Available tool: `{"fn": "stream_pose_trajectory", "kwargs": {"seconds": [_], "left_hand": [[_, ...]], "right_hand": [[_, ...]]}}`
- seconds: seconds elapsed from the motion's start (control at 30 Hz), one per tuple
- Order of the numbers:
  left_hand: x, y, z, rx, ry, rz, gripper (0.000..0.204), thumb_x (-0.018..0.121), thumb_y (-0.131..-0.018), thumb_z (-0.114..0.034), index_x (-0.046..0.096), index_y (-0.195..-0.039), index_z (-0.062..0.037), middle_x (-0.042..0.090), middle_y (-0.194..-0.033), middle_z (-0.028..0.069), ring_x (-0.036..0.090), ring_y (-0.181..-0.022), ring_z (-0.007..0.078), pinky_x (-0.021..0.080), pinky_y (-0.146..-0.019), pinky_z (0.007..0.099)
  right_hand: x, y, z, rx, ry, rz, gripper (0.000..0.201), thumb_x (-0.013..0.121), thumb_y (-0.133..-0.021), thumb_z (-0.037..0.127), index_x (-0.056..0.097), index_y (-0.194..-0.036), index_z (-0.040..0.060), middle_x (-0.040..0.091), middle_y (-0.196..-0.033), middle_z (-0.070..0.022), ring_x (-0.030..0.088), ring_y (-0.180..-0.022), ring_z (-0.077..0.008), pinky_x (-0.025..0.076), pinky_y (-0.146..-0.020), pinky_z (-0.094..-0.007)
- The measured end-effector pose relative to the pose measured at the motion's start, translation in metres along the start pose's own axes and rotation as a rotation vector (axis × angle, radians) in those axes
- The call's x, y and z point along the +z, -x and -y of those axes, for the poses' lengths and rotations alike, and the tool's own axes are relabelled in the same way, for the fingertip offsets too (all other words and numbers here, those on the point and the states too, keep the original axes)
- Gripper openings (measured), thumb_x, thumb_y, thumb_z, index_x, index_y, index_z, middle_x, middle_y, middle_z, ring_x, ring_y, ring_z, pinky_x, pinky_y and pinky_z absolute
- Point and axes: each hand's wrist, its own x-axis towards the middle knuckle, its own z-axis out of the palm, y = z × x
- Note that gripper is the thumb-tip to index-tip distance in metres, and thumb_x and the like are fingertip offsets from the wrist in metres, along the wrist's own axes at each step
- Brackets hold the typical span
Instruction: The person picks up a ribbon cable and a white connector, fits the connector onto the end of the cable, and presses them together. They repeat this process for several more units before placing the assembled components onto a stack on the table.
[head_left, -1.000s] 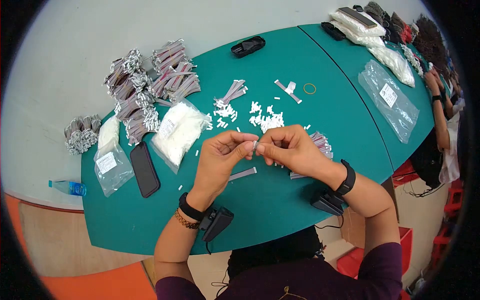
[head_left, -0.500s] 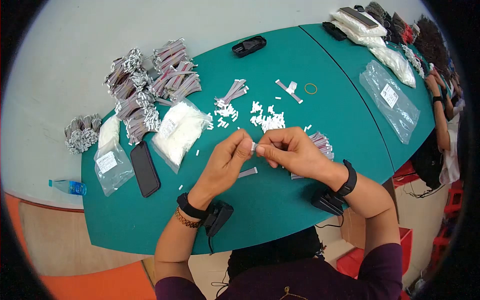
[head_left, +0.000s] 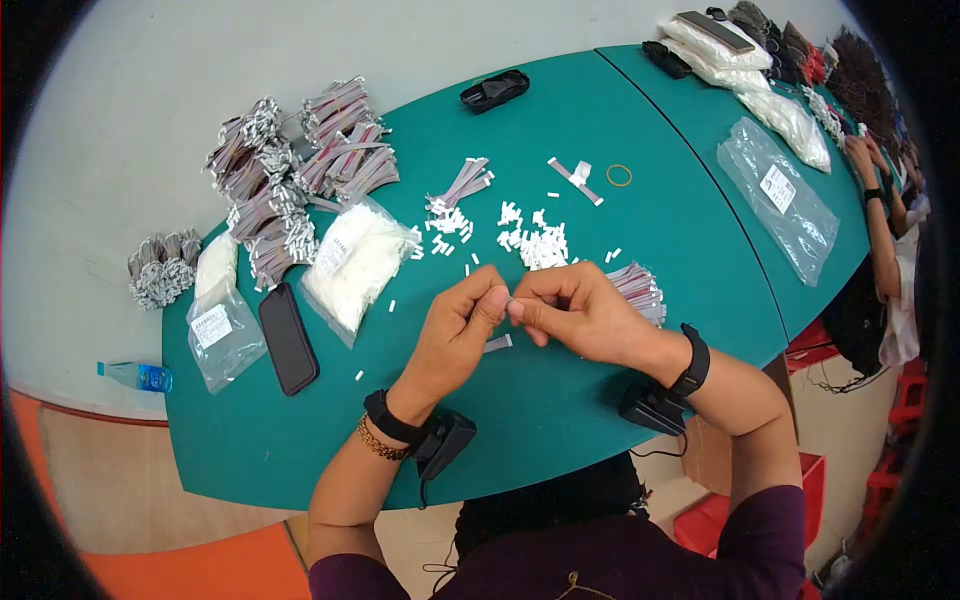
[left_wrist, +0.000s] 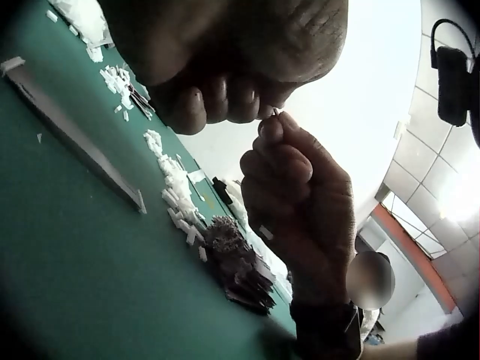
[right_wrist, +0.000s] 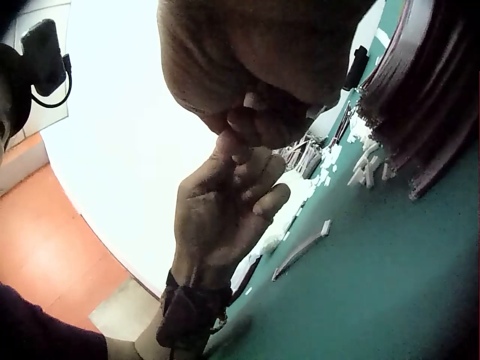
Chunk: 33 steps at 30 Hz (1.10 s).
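Both hands meet over the front middle of the table, fingertip to fingertip. My left hand (head_left: 455, 330) pinches a small white connector piece (left_wrist: 277, 112) between thumb and forefinger. From the other side, my right hand (head_left: 580, 310) pinches the same piece, its other fingers curled in. Fingertips hide most of the piece in the head view. Below the hands a short grey ribbon cable (head_left: 497, 343) lies on the table. Just beyond them is a heap of small white connector pieces (head_left: 543, 246). A stack of ribbon cables (head_left: 637, 292) lies beside my right hand.
On the green table (head_left: 400, 450) are a phone (head_left: 288, 338), a bag of white pieces (head_left: 352, 262), bundled ribbon cables (head_left: 270, 190) and a black case (head_left: 495, 91). A rubber band (head_left: 619, 176) and a clear bag (head_left: 780, 200) lie right. Another person's arm (head_left: 872, 205) shows far right.
My left hand has shifted slightly and its fingers have drawn in closer to the right fingertips. The white piece, plainer before, is now mostly covered.
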Motion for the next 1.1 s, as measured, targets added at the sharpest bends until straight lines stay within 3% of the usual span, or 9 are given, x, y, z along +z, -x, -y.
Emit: {"fn": "stream_pose_trajectory", "kwargs": {"seconds": [0.23, 0.33, 0.43, 0.63, 0.73, 0.83, 0.93, 0.97, 1.1], "left_hand": [[0.006, 0.002, -0.005, -0.021, -0.051, -0.059, 0.029, 0.046, -0.096, -0.024, 0.046, -0.074, -0.0048, 0.038, -0.064, -0.0033, 0.033, -0.060, 0.0042, 0.028, -0.052, 0.0212], [0.001, -0.002, -0.007, -0.058, 0.037, -0.033, 0.029, 0.046, -0.096, -0.024, 0.046, -0.074, -0.0054, 0.038, -0.063, -0.0040, 0.032, -0.059, 0.0035, 0.028, -0.051, 0.0206], [-0.002, -0.007, -0.002, 0.014, 0.080, -0.061, 0.027, 0.047, -0.096, -0.024, 0.047, -0.076, -0.0061, 0.035, -0.062, -0.0056, 0.028, -0.054, 0.0032, 0.025, -0.049, 0.0195], [-0.030, -0.008, -0.009, 0.029, -0.175, -0.164, 0.029, 0.049, -0.094, -0.019, 0.047, -0.068, -0.0059, 0.038, -0.059, -0.0054, 0.031, -0.054, 0.0030, 0.025, -0.050, 0.0200], [-0.046, -0.009, -0.010, 0.024, -0.235, -0.182, 0.030, 0.051, -0.091, -0.016, 0.047, -0.064, -0.0046, 0.041, -0.058, -0.0059, 0.033, -0.054, 0.0013, 0.025, -0.050, 0.0198], [-0.057, -0.009, -0.014, 0.025, -0.278, -0.291, 0.038, 0.053, -0.092, -0.023, 0.047, -0.059, -0.0056, 0.040, -0.055, -0.0053, 0.031, -0.050, 0.0020, 0.022, -0.047, 0.0210], [-0.059, -0.010, -0.011, -0.028, -0.215, -0.332, 0.040, 0.053, -0.093, -0.029, 0.048, -0.060, -0.0069, 0.038, -0.053, -0.0062, 0.028, -0.047, 0.0020, 0.020, -0.045, 0.0209], [-0.054, -0.010, -0.013, -0.053, -0.219, -0.317, 0.039, 0.053, -0.093, -0.029, 0.049, -0.060, -0.0070, 0.038, -0.053, -0.0065, 0.029, -0.047, 0.0017, 0.020, -0.045, 0.0206], [-0.035, -0.012, -0.013, -0.088, -0.195, -0.222, 0.034, 0.056, -0.091, -0.027, 0.051, -0.065, -0.0060, 0.041, -0.057, -0.0075, 0.031, -0.051, 0.0006, 0.022, -0.047, 0.0191]], "right_hand": [[0.004, 0.001, -0.006, -0.045, 0.054, -0.045, 0.023, 0.055, -0.092, 0.019, 0.059, -0.076, 0.0030, 0.052, -0.057, 0.0023, 0.042, -0.052, -0.0020, 0.030, -0.046, -0.0206], [-0.003, -0.003, 0.004, 0.011, 0.048, -0.009, 0.024, 0.055, -0.092, 0.021, 0.060, -0.077, 0.0024, 0.052, -0.058, 0.0021, 0.042, -0.052, -0.0022, 0.032, -0.046, -0.0203], [-0.009, -0.006, 0.013, 0.124, 0.039, 0.003, 0.026, 0.054, -0.090, 0.019, 0.059, -0.071, 0.0023, 0.054, -0.057, 0.0016, 0.044, -0.052, -0.0031, 0.033, -0.046, -0.0207], [-0.017, -0.010, 0.006, 0.088, 0.053, -0.010, 0.023, 0.058, -0.089, 0.019, 0.062, -0.074, 0.0015, 0.055, -0.058, 0.0000, 0.045, -0.053, -0.0029, 0.034, -0.046, -0.0220], [-0.015, -0.011, -0.010, -0.135, 0.284, -0.120, 0.015, 0.061, -0.084, 0.014, 0.064, -0.077, 0.0019, 0.056, -0.062, -0.0040, 0.051, -0.056, -0.0109, 0.039, -0.050, -0.0291], [-0.011, -0.007, -0.011, -0.292, 0.609, -0.044, 0.009, 0.066, -0.079, 0.010, 0.066, -0.083, 0.0010, 0.057, -0.072, -0.0072, 0.054, -0.066, -0.0198, 0.042, -0.057, -0.0315], [0.000, -0.003, -0.006, -0.170, 0.588, 0.056, 0.007, 0.065, -0.076, 0.012, 0.067, -0.080, 0.0070, 0.055, -0.073, -0.0096, 0.055, -0.073, -0.0297, 0.043, -0.064, -0.0394], [0.000, -0.002, -0.012, -0.227, 0.606, 0.077, 0.012, 0.069, -0.076, 0.012, 0.067, -0.085, 0.0035, 0.056, -0.074, -0.0097, 0.053, -0.072, -0.0257, 0.043, -0.061, -0.0354], [0.012, 0.001, -0.010, -0.421, 0.723, 0.131, 0.012, 0.066, -0.076, 0.013, 0.066, -0.085, 0.0061, 0.057, -0.079, -0.0094, 0.054, -0.080, -0.0293, 0.045, -0.068, -0.0389]]}}
